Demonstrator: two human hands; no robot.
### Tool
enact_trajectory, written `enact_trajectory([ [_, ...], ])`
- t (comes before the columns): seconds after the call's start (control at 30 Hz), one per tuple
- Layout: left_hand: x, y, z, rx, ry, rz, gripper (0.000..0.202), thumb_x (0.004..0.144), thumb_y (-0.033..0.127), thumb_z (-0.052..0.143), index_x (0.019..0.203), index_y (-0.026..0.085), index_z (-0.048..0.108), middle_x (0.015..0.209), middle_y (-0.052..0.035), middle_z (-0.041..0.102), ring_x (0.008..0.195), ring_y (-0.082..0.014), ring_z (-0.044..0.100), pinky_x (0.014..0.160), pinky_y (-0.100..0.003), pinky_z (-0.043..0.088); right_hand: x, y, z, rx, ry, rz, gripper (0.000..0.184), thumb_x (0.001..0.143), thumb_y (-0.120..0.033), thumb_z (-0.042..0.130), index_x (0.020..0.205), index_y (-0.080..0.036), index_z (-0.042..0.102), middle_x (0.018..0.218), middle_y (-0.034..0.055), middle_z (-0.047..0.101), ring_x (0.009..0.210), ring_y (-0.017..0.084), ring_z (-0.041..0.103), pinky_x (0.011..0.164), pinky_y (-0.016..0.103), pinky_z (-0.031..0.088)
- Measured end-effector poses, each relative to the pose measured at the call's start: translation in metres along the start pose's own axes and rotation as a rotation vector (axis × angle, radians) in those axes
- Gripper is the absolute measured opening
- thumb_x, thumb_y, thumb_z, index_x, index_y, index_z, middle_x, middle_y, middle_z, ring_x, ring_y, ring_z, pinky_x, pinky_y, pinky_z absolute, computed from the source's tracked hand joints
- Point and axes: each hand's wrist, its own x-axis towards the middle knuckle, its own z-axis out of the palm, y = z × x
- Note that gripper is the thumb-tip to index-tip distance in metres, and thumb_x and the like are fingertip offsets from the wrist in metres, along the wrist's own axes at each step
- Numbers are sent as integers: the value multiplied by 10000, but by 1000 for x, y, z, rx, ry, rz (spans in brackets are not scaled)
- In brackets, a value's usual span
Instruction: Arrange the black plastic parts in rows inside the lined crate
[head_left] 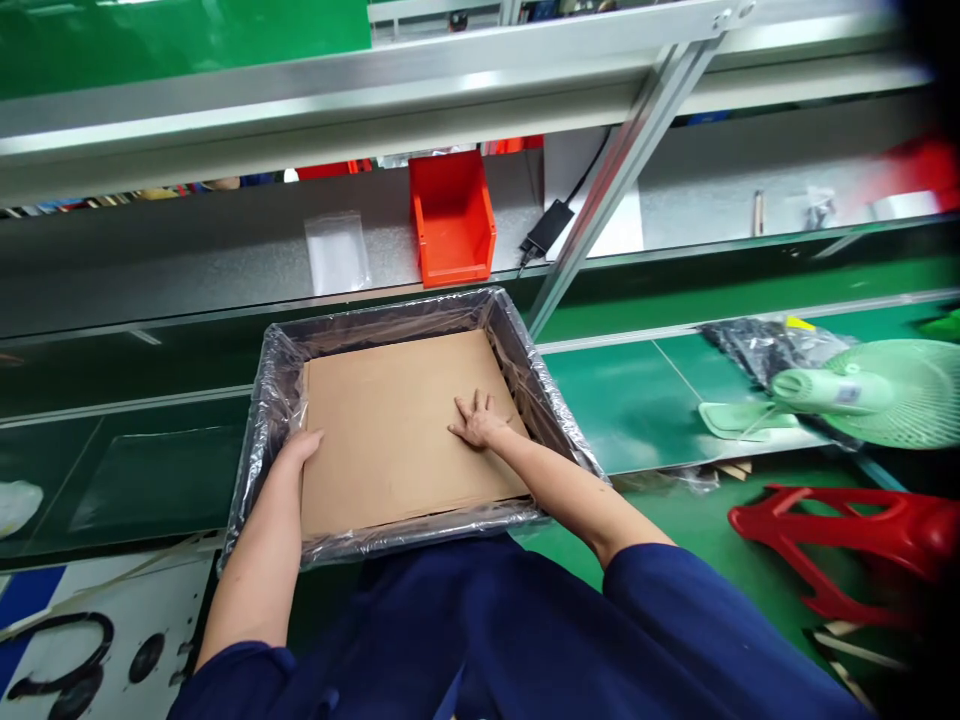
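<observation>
A brown cardboard sheet (390, 440) lies flat inside a dark bin (270, 350) lined with clear plastic film. At the sheet's left edge, my left hand (300, 447) has its thumb on top, and its other fingers go out of sight down the side between sheet and bin wall. My right hand (480, 420) rests with fingers spread on the right half of the sheet, palm down, holding nothing. What lies under the cardboard is hidden.
Behind the bin, a shelf bears an orange-red parts bin (454, 225), a clear plastic bag (337, 252) and a black power adapter (547, 228). A metal post (626, 165) rises right of them. A green fan (885, 390) lies on the bench, with a red stool (847, 540) below.
</observation>
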Motion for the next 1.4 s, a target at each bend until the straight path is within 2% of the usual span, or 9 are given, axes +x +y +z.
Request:
enact_trajectory([
  [0.17,-5,3,6,31,-95,-37,421,832,433,511,1125,170,660,1184,-139,661,1183,-302,559,957,-364,465,-2,3,2,-21,-6,50,828,860,-719,306,1510,-333,-33,1556,180,-144,1405,415,-116,915,776,181],
  [0.27,-12,10,15,74,-112,-92,509,766,382,613,1206,125,609,1276,-214,583,1235,-378,493,987,-439,425,-2,2,0,-17,-4,50,817,861,-718,311,1512,-337,-2,1557,184,-131,1407,413,-106,908,775,197],
  [0.4,-29,31,30,122,-105,-65,857,661,375,737,1413,152,394,1529,-222,247,1389,-429,223,1067,-489,320,-4,-1,-1,-6,2,59,808,862,-706,336,1512,-342,24,1559,179,-124,1412,406,-88,918,769,196],
  [0.6,-47,56,40,271,-318,27,1286,497,442,850,1513,196,102,1561,-216,-127,1392,-503,4,1096,-535,232,-5,-3,1,-1,6,65,790,877,-673,348,1513,-337,22,1555,182,-143,1411,403,-103,910,775,194],
  [0.8,-50,59,34,301,-300,3,1305,491,443,855,1513,189,85,1560,-225,-127,1399,-486,-15,1106,-521,211,-28,-14,-28,30,0,66,772,888,-619,412,1517,-301,98,1555,215,-58,1414,415,-19,934,708,268],
  [0.93,-52,62,32,353,-271,-3,1220,561,427,819,1514,193,96,1567,-219,-80,1410,-460,33,1108,-498,220,-66,-21,-64,43,46,-39,675,897,-527,486,1444,-156,348,1434,268,348,1322,379,345,953,545,382],
  [1.07,-57,67,24,365,-258,11,1175,598,406,796,1513,160,101,1570,-227,-31,1415,-434,102,1098,-478,261,-121,-12,-80,101,159,-344,525,900,-498,497,1312,-176,533,1177,175,630,1118,304,578,932,424,443],
  [1.2,-72,80,8,323,-200,126,1024,647,386,759,1467,61,241,1541,-239,193,1415,-355,206,1117,-384,258,-178,22,-75,383,283,-554,464,899,-439,526,1274,-172,577,1204,133,638,1080,252,612,945,364,461],
  [1.4,-139,112,0,-128,-193,398,698,780,352,644,1377,67,423,1437,-209,428,1316,-311,419,1102,-408,301,-228,106,-45,891,137,-636,478,866,-488,558,1216,-169,624,1176,138,655,1066,255,629,951,414,493],
])
